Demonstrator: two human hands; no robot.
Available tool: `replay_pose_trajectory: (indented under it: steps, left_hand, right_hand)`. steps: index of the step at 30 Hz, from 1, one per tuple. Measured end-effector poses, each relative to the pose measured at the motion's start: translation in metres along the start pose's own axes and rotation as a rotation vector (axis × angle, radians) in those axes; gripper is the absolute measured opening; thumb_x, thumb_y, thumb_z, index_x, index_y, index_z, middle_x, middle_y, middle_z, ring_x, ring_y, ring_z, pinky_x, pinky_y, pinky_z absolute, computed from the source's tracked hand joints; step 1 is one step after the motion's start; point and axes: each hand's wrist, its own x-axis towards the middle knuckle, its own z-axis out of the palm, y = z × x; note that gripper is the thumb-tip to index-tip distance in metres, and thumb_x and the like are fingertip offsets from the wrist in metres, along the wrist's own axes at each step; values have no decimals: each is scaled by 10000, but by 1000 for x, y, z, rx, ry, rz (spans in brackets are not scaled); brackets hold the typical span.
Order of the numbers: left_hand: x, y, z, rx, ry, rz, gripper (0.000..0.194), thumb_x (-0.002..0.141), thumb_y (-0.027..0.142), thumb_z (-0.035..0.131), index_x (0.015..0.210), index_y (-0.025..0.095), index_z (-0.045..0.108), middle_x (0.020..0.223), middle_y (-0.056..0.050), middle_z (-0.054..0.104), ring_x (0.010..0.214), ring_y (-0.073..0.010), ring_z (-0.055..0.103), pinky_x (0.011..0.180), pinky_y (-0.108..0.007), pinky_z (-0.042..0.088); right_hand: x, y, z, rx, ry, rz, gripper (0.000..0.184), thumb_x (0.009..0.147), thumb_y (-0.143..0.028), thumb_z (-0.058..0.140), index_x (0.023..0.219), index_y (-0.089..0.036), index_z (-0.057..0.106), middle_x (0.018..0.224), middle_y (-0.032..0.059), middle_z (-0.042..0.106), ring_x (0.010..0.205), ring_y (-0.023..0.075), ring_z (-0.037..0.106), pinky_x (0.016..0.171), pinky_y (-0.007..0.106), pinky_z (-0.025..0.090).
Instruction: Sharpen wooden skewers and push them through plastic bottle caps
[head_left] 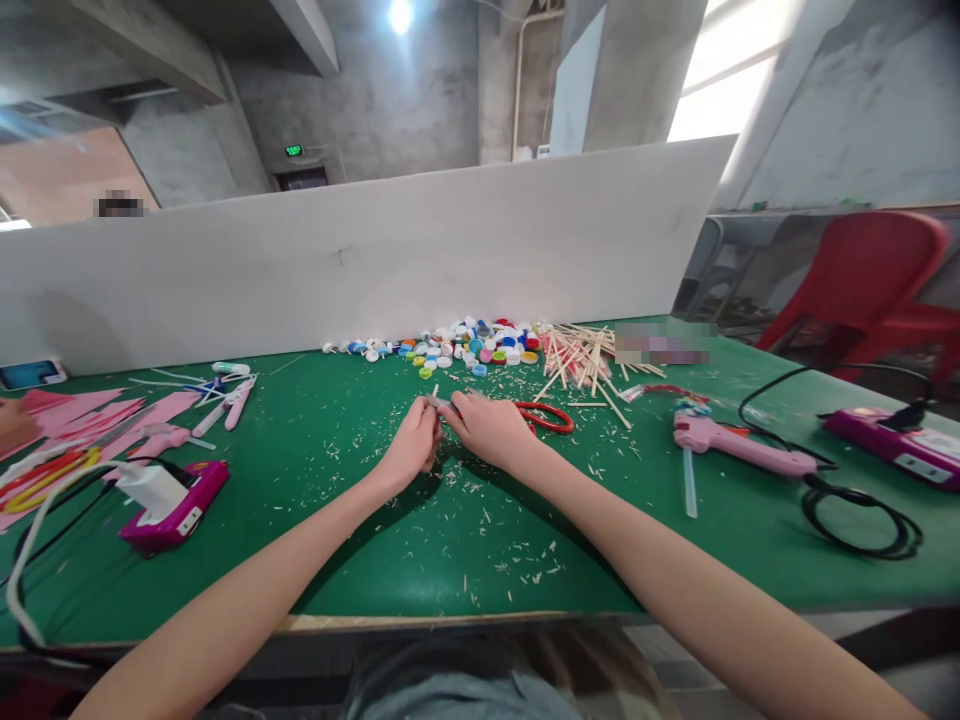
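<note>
My left hand (412,440) is closed around a short wooden stick (436,391), whose pale tip shows above the fingers. My right hand (486,428) grips a pair of scissors by the blade part; the red handles (553,418) stick out to the right behind it. The grey blade (441,402) meets the stick where the two hands come together. Most of the stick is hidden in the fingers. Pale wood shavings (480,515) lie scattered on the green table (330,575) around and below my hands.
Colourful bottle caps (474,345) and wooden sticks (592,350) are heaped by the white partition (450,250). At right are a pink glue gun (739,445) and a purple power strip (889,440) with cables. Another power strip (184,515), pink sheets (112,420) and part of another person's hand (16,425) are left.
</note>
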Motion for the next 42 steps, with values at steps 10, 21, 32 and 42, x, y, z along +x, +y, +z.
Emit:
replay_pose_trajectory:
  steps: [10,21,32,42]
  left_hand:
    - [-8,9,8,-202,-34,-115,236,843,439,464,789,222,387,621,87,348,369,-7,208,314,-108,114]
    - [-10,3,10,-70,-32,-122,449,709,600,632,851,242,401,521,125,239,340,-14,221,290,-113,150]
    - [-10,1,10,16,21,-97,420,745,599,595,851,218,453,476,119,257,316,-24,236,277,-130,145]
    - [-11,-1,13,25,63,-66,499,729,650,582,718,232,311,421,129,230,304,-34,220,276,-141,150]
  right_hand:
    - [-1,1,1,7,-19,31,424,997,-456,180,1006,-177,498,904,77,653,780,206,628,567,257,336]
    - [0,0,-2,35,-131,6,271,964,-346,302,1052,-196,508,982,90,663,851,205,643,664,280,415]
    - [-6,-15,-1,7,-139,164,277,948,-288,297,1084,-170,508,960,139,670,836,241,660,663,313,455]
    - [-5,-12,-2,-21,-98,191,328,974,-338,239,1055,-144,491,902,144,663,810,255,663,643,324,465]
